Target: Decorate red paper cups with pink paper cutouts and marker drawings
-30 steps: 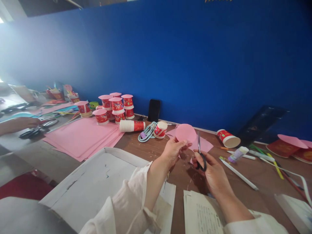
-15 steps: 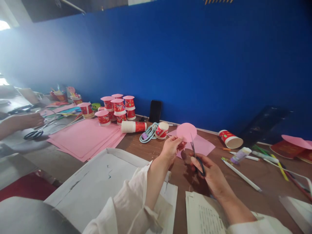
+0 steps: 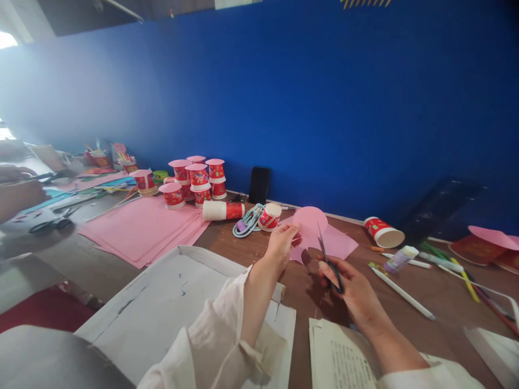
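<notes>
Evidently, I had the left hand (image 3: 280, 246) closed in a pinch on the near-left edge of a pink paper disc (image 3: 310, 220), which was held up over a loose pink sheet (image 3: 339, 242). I had the right hand (image 3: 352, 286) wrapped around the handles of the black-handled scissors (image 3: 334, 275), their blades pointing up to the disc's near-right part; whether they touched the paper, I could not tell. The disc looked round along most of its rim, so I judged its outline nearly complete, though fingers hid part of the edge. Well to the left of the left grip and farther out, I saw a group of upturned red paper cups (image 3: 198, 177) topped with similar discs, which I read as finished pieces. Nearer that grip, a nested stack of cups (image 3: 223, 210) lay sideways and a single upturned cup (image 3: 270, 216) showed no pink top. A pile of pink sheets (image 3: 140, 229), left of the left hand, looked uncut. Beyond the right grip, off to its right, a red cup (image 3: 383, 232) lay on its side with no disc attached, near a glue stick (image 3: 401, 259). Just right of the scissors hand, a white pen (image 3: 402, 292) rested on the brown table (image 3: 405, 335).
</notes>
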The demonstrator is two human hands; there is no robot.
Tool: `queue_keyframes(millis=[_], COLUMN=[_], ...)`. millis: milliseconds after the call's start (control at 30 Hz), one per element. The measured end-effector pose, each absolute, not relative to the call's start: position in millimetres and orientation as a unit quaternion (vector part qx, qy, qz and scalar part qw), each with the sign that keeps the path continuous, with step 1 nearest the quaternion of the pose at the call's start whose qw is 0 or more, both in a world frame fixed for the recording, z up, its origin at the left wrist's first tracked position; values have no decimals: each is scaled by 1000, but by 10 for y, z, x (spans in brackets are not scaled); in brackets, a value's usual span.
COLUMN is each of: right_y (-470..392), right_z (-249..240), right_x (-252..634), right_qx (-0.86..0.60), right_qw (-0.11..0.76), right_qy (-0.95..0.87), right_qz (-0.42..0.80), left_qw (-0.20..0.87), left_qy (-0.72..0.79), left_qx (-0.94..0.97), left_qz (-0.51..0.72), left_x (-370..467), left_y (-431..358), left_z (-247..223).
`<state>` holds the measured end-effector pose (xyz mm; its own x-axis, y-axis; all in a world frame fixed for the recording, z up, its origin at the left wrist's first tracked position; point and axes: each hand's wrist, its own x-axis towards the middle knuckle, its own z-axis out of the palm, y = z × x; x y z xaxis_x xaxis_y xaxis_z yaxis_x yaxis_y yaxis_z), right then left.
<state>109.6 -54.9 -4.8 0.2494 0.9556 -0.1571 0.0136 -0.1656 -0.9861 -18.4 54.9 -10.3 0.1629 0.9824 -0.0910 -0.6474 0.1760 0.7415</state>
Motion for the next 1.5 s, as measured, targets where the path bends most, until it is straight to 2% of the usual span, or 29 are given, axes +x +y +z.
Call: queue_keyframes(millis=[567,1500], right_y=[-568,-562], right_z=[35,-53], right_x=[1037,1106], right_qx=[-613,-621], right_qw=[498,478], right_qy=[-399,-419], right_qz=[467,459], left_qw=[647,619], left_qy=[329,358], left_qx=[391,447], left_qz=[566,538], left_x=[-236,-285], left_y=[606,574], left_z=[-123,-73])
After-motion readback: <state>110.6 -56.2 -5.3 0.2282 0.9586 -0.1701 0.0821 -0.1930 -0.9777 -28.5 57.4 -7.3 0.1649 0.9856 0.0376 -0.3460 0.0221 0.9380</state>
